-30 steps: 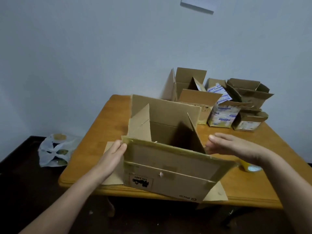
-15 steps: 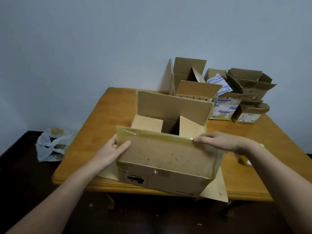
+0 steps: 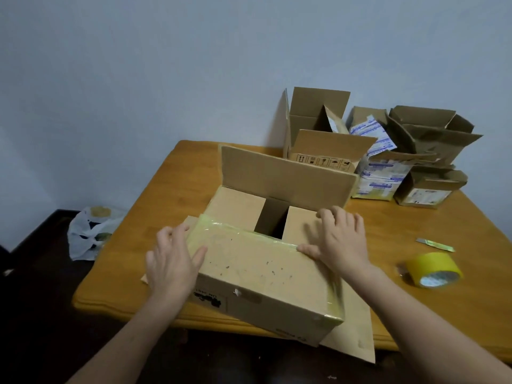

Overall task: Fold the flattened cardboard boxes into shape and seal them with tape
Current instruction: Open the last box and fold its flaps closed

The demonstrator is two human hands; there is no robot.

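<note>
A brown cardboard box (image 3: 266, 275) stands at the near edge of the wooden table (image 3: 432, 309). Its two short flaps lie folded in, and the near long flap, edged with old yellowish tape, lies flat over them. The far long flap (image 3: 285, 176) stands upright. My left hand (image 3: 173, 263) rests on the box's left end with the thumb on the near flap. My right hand (image 3: 338, 239) presses flat on the right short flap and the near flap's edge. A yellow tape roll (image 3: 433, 268) lies on the table to the right of the box.
Several opened cardboard boxes (image 3: 327, 145) stand at the table's back right against the wall. A small cutter blade (image 3: 435, 243) lies beyond the tape roll. A white plastic bag (image 3: 91, 231) sits on the dark floor at left. A flat cardboard sheet (image 3: 352, 342) lies under the box.
The side flaps went from upright to folded in. The near long flap came down flat over them. Both hands moved from the box's sides onto its top.
</note>
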